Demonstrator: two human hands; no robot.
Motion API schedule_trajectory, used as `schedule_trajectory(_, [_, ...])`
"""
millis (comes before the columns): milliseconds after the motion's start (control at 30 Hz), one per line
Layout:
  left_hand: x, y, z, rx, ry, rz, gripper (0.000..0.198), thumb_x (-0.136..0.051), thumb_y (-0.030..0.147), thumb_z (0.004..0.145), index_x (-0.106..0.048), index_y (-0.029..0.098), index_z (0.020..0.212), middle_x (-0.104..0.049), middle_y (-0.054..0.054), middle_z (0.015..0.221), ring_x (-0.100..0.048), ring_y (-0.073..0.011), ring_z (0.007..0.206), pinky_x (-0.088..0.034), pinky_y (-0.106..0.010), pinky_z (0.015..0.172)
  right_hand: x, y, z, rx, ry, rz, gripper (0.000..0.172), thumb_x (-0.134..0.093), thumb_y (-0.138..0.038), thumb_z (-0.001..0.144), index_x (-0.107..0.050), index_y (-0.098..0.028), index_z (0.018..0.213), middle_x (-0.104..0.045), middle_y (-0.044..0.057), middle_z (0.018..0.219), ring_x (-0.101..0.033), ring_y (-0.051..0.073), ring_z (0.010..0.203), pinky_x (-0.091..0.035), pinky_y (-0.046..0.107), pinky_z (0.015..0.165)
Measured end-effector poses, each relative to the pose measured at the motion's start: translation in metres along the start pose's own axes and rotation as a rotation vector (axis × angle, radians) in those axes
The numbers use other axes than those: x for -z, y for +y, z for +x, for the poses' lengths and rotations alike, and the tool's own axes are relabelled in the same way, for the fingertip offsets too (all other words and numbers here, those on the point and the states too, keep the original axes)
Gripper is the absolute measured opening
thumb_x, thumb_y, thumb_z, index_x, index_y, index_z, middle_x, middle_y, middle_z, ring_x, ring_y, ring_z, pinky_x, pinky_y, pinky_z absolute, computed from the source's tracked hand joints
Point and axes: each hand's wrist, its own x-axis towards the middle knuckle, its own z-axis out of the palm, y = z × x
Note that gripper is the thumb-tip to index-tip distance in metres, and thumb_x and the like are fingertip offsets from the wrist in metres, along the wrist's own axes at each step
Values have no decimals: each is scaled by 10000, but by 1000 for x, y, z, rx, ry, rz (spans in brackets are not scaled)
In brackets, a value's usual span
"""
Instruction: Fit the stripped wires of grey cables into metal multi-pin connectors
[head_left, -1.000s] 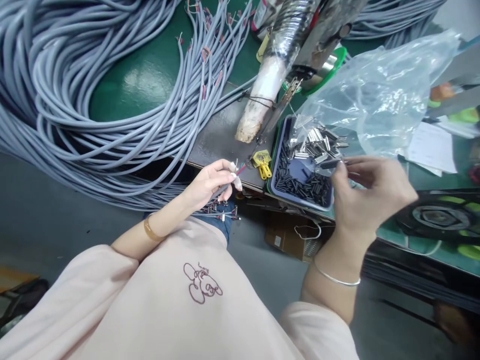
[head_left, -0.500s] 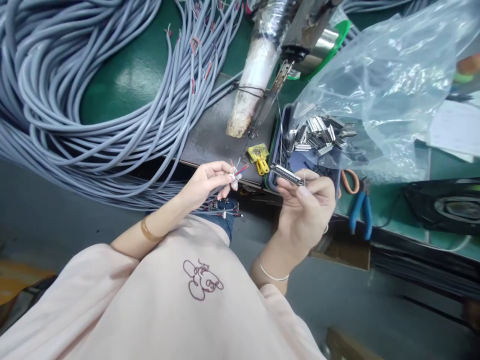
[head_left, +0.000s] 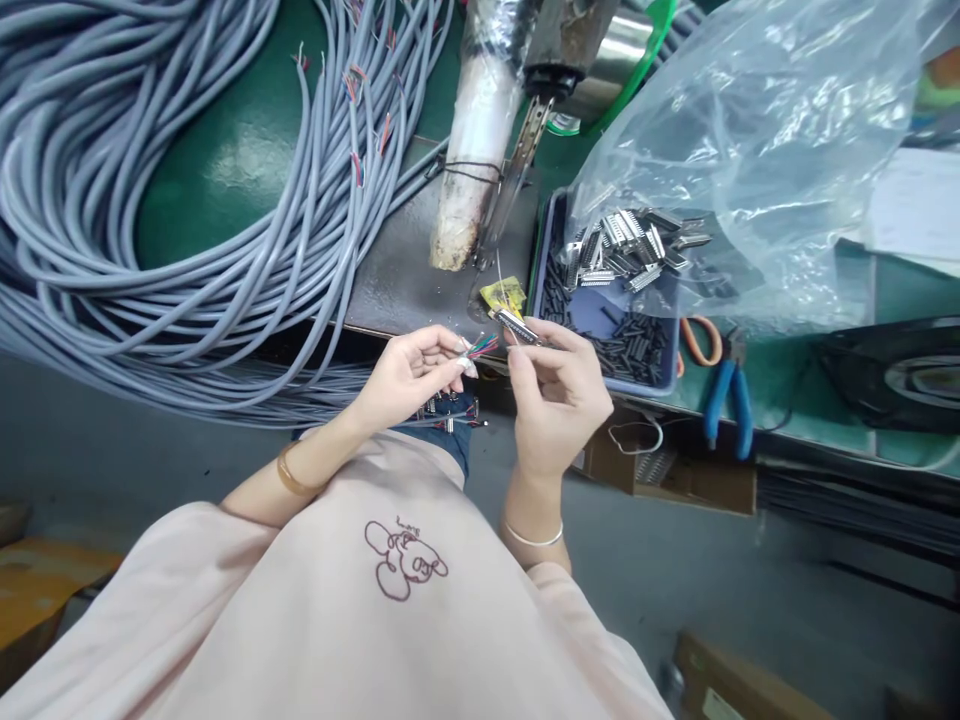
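My left hand (head_left: 420, 372) pinches the stripped end of a grey cable, whose thin coloured wires (head_left: 481, 347) fan out past the fingertips toward the right. In my right hand (head_left: 559, 385) a metal multi-pin connector (head_left: 516, 326) is held between thumb and fingers, a short gap from the wire ends. Just behind the connector lies a yellow piece (head_left: 502, 295) on the dark plate (head_left: 390, 280). Above that plate a soldering iron (head_left: 517, 175) points down, beside a plastic-wrapped white post (head_left: 472, 140).
Grey cables (head_left: 187, 260) fill the bench's left side. A blue bin (head_left: 670, 365) holds small black sleeves and several connectors (head_left: 630, 240) in a clear plastic bag (head_left: 750, 150). Blue-handled pliers (head_left: 729, 400) and orange-handled scissors (head_left: 703, 345) lie to its right. Below the edge sits a cardboard box (head_left: 697, 480).
My right hand has moved left with the connector, bringing it close to the wires. My left hand keeps its pinch on the cable end. The view has shifted slightly.
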Motion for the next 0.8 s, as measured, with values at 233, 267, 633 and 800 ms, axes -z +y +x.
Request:
schedule_trajectory(233, [-2, -6, 0, -48, -42, 30, 306, -825, 374, 789, -633, 146, 858, -660, 4, 718, -629, -75, 594, -559, -185, 602, 2, -3, 3, -16, -124, 26, 53, -720, -222, 887, -770, -239, 892, -768, 53, 1094, -752, 214, 1033, -646, 432, 916])
schedule_trajectory(267, [-2, -6, 0, -52, -44, 37, 305, -823, 377, 793, -633, 148, 859, -657, 3, 724, -629, -77, 599, -562, -190, 605, 2, -3, 3, -11, -130, 28, 58, -721, -216, 885, -771, -242, 896, -769, 51, 1092, -752, 213, 1033, -644, 438, 928])
schedule_trajectory(633, [-4, 1, 2, -18, 33, -62, 270, -837, 293, 729, -614, 152, 785, -548, 68, 604, -392, -2, 424, -344, -143, 406, -3, -3, -8, 20, -147, 21, 46, -705, -181, 865, -714, -223, 847, -740, 52, 1135, -754, 215, 1023, -662, 417, 867])
schedule_trajectory(800, [-2, 2, 2, 8, 69, -99, 305, -810, 297, 736, -532, 175, 763, -559, 67, 599, -450, -16, 399, -345, -146, 385, -7, 5, -11, 75, 20, 14, 103, -621, -167, 954, -701, -230, 969, -750, 46, 1114, -749, 185, 1040, -658, 399, 885])
